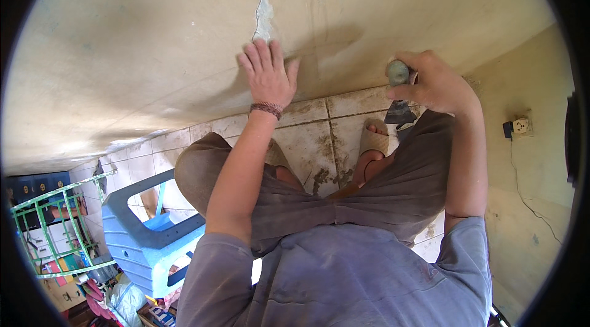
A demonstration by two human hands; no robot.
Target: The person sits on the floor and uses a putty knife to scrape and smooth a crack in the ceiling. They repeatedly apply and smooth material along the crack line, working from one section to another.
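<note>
My left hand [270, 78] lies against the beige wall [153, 38], fingers stretched out, its fingertips at the lower end of a crack [265, 7]. Along that crack the paint has come off, baring a jagged pale grey strip. Off to the right, my right hand [433, 84] is wrapped round the handle of a putty knife [399, 112]. The knife's rounded handle end is greenish and points up toward the wall, while its dark, flared blade points down toward my knee. Part of the handle is hidden by my fingers.
Stained white floor tiles [301, 143] lie under my sandalled feet. On the left stand a blue plastic stool [138, 253] and a green metal rack [55, 229], with assorted household things around them. A socket with a plug [519, 126] and hanging cord is on the right wall.
</note>
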